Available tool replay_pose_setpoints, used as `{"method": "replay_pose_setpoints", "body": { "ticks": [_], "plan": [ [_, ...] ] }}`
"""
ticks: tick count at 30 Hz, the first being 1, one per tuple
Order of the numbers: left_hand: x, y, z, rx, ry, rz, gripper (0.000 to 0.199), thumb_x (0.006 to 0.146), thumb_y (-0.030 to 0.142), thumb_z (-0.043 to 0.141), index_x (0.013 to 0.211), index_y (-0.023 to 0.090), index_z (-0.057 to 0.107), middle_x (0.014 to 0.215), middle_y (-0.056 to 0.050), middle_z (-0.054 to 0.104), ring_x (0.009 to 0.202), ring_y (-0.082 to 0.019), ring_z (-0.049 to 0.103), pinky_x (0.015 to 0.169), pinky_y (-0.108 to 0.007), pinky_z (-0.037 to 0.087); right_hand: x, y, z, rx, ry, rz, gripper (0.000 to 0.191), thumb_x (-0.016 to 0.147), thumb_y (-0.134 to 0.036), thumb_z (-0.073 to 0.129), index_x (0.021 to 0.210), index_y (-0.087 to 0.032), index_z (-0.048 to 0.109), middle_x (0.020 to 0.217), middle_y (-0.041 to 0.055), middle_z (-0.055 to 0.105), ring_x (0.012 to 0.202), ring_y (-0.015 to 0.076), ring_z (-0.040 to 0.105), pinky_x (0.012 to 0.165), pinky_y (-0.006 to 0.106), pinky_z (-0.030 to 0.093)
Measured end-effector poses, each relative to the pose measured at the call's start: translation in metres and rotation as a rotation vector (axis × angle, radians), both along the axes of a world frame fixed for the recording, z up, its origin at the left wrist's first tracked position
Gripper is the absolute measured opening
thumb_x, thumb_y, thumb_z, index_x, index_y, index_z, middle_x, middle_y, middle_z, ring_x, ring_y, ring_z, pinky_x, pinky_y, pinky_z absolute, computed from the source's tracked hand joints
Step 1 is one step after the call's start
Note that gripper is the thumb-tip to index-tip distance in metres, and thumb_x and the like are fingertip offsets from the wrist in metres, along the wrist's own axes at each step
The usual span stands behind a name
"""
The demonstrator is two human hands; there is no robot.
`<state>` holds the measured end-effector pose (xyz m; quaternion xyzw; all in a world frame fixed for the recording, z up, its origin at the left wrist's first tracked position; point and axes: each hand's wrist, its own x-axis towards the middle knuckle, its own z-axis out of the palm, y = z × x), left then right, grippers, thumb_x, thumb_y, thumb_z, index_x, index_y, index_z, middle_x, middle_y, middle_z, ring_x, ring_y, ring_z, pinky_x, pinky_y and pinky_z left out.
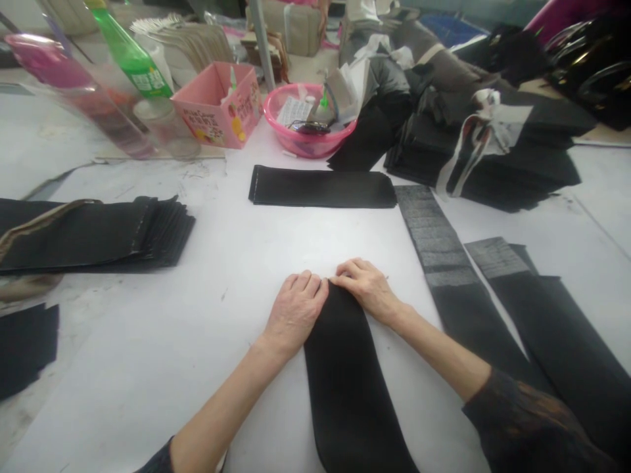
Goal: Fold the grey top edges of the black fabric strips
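Observation:
A long black strip of leather-like material (348, 374) lies lengthwise in front of me, its near end running out of the bottom of the view. At its far end my left hand (298, 305) pinches the left corner, fingers curled. My right hand (365, 286) grips the same end from the right, thumb and fingers closed on the edge. Both hands nearly meet there. Beyond them a folded black piece (323, 187) lies crosswise on the white table (221, 341).
At left lies a stack of black pieces (98, 236). Further black strips (458, 289) spread to the right. Along the back stand a pink basin (310, 141), a pink box (219, 108), a green bottle (133, 56), a glass jar (165, 128) and a tied black bundle (493, 151).

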<state>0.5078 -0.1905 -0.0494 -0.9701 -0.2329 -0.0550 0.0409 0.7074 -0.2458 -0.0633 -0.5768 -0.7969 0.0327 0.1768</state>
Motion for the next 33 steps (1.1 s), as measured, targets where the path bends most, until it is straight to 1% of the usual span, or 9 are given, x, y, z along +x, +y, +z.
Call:
{"method": "replay_pose_setpoints", "body": {
  "ticks": [4,9,16,21,27,33],
  "plan": [
    [0.001,-0.002,0.000,0.023,0.009,0.007,0.032,0.091,0.017,0.050,0.123,0.013,0.054,0.111,-0.011,0.057,0.112,-0.027,0.049,0.094,-0.041,0.042,0.007,0.000,0.003,0.000,0.000,0.009,0.017,0.093,-0.022,0.053,0.105,-0.024,0.066,0.100,0.0048,0.062,0.095,0.0178,0.052,0.084,0.031,0.042],
    [0.000,-0.002,-0.003,0.023,-0.001,0.013,0.037,0.091,0.019,0.050,0.128,0.018,0.050,0.114,-0.011,0.056,0.113,-0.027,0.048,0.094,-0.041,0.041,0.015,-0.002,0.004,0.003,-0.009,0.015,0.017,0.094,-0.022,0.053,0.104,-0.023,0.066,0.100,0.0047,0.063,0.094,0.0174,0.053,0.083,0.031,0.043],
    [0.004,-0.001,-0.002,0.016,0.009,0.006,0.040,0.090,0.018,0.050,0.130,0.021,0.049,0.108,-0.010,0.056,0.109,-0.026,0.049,0.091,-0.042,0.042,0.012,-0.005,0.000,0.025,-0.021,-0.007,0.020,0.094,-0.020,0.051,0.106,-0.024,0.066,0.100,0.0052,0.061,0.095,0.0178,0.052,0.083,0.032,0.042],
    [0.008,-0.002,0.002,0.021,0.045,0.009,0.039,0.090,0.017,0.050,0.129,0.019,0.050,0.107,-0.011,0.055,0.107,-0.027,0.049,0.089,-0.042,0.042,0.013,-0.005,0.002,0.026,-0.030,-0.001,0.021,0.094,-0.019,0.052,0.108,-0.026,0.066,0.101,0.0052,0.061,0.094,0.0175,0.051,0.082,0.031,0.042],
    [0.008,-0.002,0.003,0.025,0.064,0.004,0.040,0.090,0.018,0.051,0.130,0.021,0.049,0.108,-0.011,0.055,0.107,-0.027,0.049,0.088,-0.042,0.042,0.024,-0.004,0.000,0.006,0.045,-0.056,0.015,0.091,-0.030,0.057,0.100,-0.026,0.068,0.096,0.0034,0.061,0.092,0.0169,0.052,0.078,0.028,0.043],
    [0.010,-0.001,0.004,0.014,0.066,0.007,0.042,0.090,0.017,0.050,0.132,0.023,0.047,0.107,-0.011,0.055,0.105,-0.027,0.049,0.086,-0.042,0.042,0.026,-0.008,0.002,0.009,-0.035,-0.031,0.020,0.093,-0.021,0.054,0.107,-0.027,0.067,0.102,0.0047,0.061,0.096,0.0173,0.051,0.082,0.030,0.043]
  ]
}}
